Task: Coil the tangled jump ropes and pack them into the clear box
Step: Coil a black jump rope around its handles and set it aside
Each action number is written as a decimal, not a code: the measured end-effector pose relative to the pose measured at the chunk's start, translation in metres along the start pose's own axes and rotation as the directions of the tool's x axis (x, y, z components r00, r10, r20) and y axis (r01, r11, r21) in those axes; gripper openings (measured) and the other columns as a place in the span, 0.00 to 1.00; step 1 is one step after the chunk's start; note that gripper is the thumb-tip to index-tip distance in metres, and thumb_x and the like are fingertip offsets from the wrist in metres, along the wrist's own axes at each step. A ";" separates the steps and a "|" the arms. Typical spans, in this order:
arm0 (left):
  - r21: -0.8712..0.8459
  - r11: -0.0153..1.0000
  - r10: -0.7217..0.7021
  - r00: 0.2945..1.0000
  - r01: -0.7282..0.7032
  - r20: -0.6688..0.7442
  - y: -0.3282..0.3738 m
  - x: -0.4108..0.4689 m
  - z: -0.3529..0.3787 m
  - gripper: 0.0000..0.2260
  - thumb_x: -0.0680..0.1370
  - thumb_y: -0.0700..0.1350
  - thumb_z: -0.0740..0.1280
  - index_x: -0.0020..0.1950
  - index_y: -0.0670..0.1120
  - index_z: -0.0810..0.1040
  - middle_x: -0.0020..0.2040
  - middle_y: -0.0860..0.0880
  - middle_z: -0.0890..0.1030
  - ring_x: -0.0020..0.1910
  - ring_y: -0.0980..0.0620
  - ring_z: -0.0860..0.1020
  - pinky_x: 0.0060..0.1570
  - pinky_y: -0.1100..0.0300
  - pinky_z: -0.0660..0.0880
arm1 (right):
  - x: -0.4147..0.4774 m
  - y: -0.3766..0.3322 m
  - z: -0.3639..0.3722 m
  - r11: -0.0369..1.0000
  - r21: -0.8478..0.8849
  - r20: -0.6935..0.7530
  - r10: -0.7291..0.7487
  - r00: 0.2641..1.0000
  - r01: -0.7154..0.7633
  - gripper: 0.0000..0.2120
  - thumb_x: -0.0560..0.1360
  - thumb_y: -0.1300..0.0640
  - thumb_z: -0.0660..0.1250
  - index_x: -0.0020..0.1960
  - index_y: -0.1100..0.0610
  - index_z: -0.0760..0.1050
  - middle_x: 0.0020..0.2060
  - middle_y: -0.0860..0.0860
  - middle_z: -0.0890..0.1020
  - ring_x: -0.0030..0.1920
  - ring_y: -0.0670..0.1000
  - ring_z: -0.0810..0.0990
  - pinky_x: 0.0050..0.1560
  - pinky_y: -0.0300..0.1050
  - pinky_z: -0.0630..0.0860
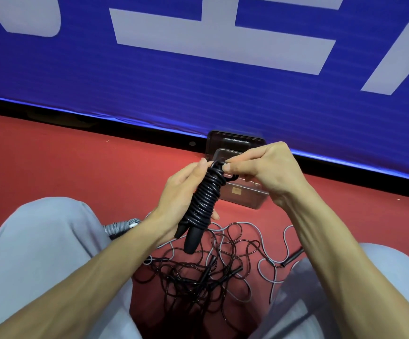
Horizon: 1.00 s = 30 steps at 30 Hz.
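Now in hand: a black plastic jump rope (202,199), wound tightly round itself, is hanging tilted in the air above the floor, with its two black handles (192,238) sticking out at the lower end.
Left hand (174,192): is gripping the black bundle round its middle, fingers curling behind it and the thumb lying up along its side.
Right hand (267,172): is pinching the rope's last loop at the top of the bundle between thumb and forefinger, the other fingers curling in.
Clear box (245,194): a rectangular clear plastic box is sitting on the floor just beyond the hands, partly hidden by them, its lid (235,140) standing open against the banner; I cannot tell what is lying inside.
Tangle (198,272): thin black and grey ropes are lying knotted together on the floor between the knees, below the held bundle.
Grey bundle (119,227): a wound grey-and-white rope is lying beside the left knee, partly behind the left forearm.
Surroundings: a red floor (64,162) is running up to a blue banner (76,69) with large white characters; light grey trousers (39,253) are covering both knees.
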<state>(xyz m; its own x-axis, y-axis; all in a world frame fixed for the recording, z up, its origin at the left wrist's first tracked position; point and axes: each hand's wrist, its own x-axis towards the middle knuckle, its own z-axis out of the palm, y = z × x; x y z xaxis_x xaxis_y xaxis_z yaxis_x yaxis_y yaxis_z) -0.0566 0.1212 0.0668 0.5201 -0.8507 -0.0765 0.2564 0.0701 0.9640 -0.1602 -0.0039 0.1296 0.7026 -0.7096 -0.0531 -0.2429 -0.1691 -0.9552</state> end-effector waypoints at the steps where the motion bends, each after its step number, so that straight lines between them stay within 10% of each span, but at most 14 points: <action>1: -0.031 0.999 -0.034 0.999 0.033 -0.021 0.002 -0.001 0.000 0.18 0.76 0.57 0.65 0.56 0.45 0.81 0.34 0.41 0.78 0.26 0.42 0.78 0.24 0.59 0.74 | 0.000 0.000 0.001 1.000 0.003 0.009 -0.001 1.000 0.001 0.04 0.64 0.65 0.78 0.38 0.62 0.85 0.33 0.60 0.84 0.30 0.48 0.75 0.30 0.38 0.70; 10: 0.080 0.997 0.022 0.998 -0.018 -0.060 0.000 -0.001 -0.002 0.12 0.80 0.42 0.67 0.62 0.47 0.82 0.32 0.47 0.82 0.27 0.48 0.79 0.25 0.59 0.76 | 0.000 0.001 0.002 0.996 -0.038 0.036 0.085 0.996 -0.083 0.05 0.62 0.65 0.78 0.36 0.59 0.85 0.36 0.60 0.84 0.36 0.54 0.75 0.40 0.50 0.66; 17: 0.418 0.885 0.237 0.971 -0.205 -0.025 -0.004 -0.003 -0.001 0.12 0.82 0.45 0.64 0.60 0.61 0.78 0.41 0.52 0.76 0.27 0.59 0.75 0.32 0.63 0.75 | -0.001 -0.001 0.002 0.995 -0.089 0.026 0.058 0.998 -0.055 0.07 0.62 0.68 0.77 0.33 0.57 0.84 0.29 0.53 0.84 0.29 0.46 0.78 0.34 0.40 0.72; 22: 0.525 0.819 0.286 0.958 -0.231 -0.025 -0.013 0.001 -0.008 0.13 0.82 0.51 0.64 0.64 0.65 0.77 0.40 0.52 0.73 0.33 0.51 0.72 0.36 0.46 0.74 | -0.002 -0.001 0.004 0.986 -0.164 0.001 0.016 1.000 -0.015 0.05 0.63 0.65 0.77 0.34 0.56 0.85 0.30 0.52 0.84 0.29 0.45 0.78 0.35 0.41 0.74; 27: 0.178 0.977 0.131 0.990 -0.121 -0.050 -0.008 -0.002 0.002 0.12 0.82 0.48 0.63 0.59 0.62 0.81 0.35 0.49 0.81 0.33 0.44 0.80 0.31 0.55 0.78 | -0.001 -0.005 0.004 0.995 -0.096 0.028 0.012 1.000 -0.009 0.05 0.64 0.68 0.76 0.35 0.59 0.84 0.29 0.52 0.83 0.25 0.42 0.74 0.32 0.36 0.70; 30: 0.365 0.901 0.260 0.965 -0.233 -0.025 -0.009 0.002 -0.004 0.12 0.81 0.53 0.63 0.59 0.70 0.78 0.40 0.50 0.80 0.40 0.40 0.80 0.42 0.43 0.79 | -0.002 -0.005 0.000 0.998 0.025 0.042 0.059 0.997 -0.060 0.06 0.63 0.71 0.75 0.34 0.61 0.83 0.28 0.54 0.82 0.25 0.45 0.73 0.29 0.36 0.70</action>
<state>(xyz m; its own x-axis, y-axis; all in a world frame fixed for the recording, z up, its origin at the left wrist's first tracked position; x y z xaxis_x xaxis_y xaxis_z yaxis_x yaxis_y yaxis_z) -0.0543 0.1208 0.0573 0.5892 -0.7899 0.1701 -0.1876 0.0710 0.9797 -0.1600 -0.0019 0.1342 0.7145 -0.6891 -0.1210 -0.2677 -0.1095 -0.9573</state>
